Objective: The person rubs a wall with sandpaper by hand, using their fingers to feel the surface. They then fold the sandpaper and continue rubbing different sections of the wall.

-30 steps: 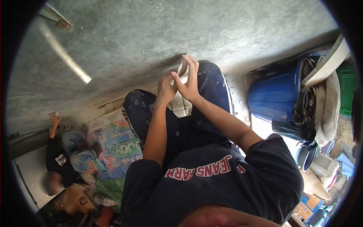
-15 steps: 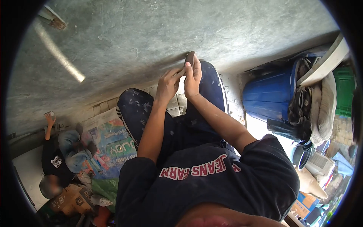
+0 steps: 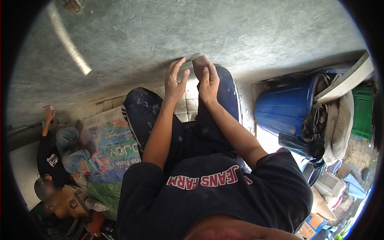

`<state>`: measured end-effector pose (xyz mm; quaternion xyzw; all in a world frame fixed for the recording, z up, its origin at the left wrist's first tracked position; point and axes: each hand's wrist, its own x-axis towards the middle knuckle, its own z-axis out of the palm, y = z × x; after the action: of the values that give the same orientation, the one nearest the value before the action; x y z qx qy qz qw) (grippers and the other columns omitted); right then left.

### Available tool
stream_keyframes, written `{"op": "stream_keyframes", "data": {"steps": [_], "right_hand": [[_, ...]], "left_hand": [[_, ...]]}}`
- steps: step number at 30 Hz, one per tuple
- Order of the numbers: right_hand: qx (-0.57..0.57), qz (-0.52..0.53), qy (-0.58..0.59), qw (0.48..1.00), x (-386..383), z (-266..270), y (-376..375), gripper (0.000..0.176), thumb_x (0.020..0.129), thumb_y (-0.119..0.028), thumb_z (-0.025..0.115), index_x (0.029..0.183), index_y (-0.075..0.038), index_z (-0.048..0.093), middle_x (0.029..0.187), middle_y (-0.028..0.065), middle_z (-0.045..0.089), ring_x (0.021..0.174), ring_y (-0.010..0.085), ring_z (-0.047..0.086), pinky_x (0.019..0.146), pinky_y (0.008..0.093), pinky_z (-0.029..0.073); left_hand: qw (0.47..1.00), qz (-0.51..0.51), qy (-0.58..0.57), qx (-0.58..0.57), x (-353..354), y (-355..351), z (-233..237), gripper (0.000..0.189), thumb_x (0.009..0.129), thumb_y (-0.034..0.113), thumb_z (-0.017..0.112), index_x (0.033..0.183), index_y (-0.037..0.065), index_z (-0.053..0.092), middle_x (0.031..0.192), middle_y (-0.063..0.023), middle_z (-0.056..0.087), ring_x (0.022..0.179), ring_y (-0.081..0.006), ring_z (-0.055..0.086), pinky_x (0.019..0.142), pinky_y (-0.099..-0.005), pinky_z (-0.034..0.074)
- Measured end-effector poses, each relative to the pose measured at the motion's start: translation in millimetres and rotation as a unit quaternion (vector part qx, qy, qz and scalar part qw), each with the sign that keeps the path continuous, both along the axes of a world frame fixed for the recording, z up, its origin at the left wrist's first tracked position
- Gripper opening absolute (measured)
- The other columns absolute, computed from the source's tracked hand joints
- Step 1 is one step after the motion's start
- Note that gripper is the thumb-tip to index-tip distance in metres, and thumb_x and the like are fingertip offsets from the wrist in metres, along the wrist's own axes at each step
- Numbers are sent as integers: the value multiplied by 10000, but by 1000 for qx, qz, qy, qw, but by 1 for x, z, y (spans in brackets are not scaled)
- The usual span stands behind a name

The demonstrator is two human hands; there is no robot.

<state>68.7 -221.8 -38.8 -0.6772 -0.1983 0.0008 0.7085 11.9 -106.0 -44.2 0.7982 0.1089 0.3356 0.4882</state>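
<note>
At grey wall (image 3: 240, 32) | right hand (image 3: 209, 86) fingers gripping brown pad (image 3: 199, 63), long axis along fingers | left hand (image 3: 174, 84) fingers spread open

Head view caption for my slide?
Seated by a grey wall, the right hand holds a small brown piece against it; the left hand hovers open beside.

- Centre frame: my right hand (image 3: 209, 84) holds a brown pad (image 3: 199, 63) against the grey wall (image 3: 240, 32).
- My left hand (image 3: 175, 82) is just beside it, fingers spread.
- Right: a blue bin (image 3: 282, 110).
</note>
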Motion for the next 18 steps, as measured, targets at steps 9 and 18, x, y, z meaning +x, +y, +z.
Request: {"op": "stream_keyframes", "data": {"steps": [9,18], "right_hand": [[68,172,55,981,-8,10,2,309,950,-63,523,1247,0,582,1137,82,584,1086,161,535,971,289,399],[104,217,262,935,-8,8,-1,411,883,-190,664,1229,-18,526,1107,57,606,1050,153,559,928,316,432]], "left_hand": [[992,3,-12,-125,-1,2,-2,286,908,189,638,1131,12,614,990,-89,640,927,-175,605,843,-296,463],[945,-44,80,-314,-7,8,5,194,908,228,671,914,46,605,767,42,571,730,-30,480,632,-202,372]]}}
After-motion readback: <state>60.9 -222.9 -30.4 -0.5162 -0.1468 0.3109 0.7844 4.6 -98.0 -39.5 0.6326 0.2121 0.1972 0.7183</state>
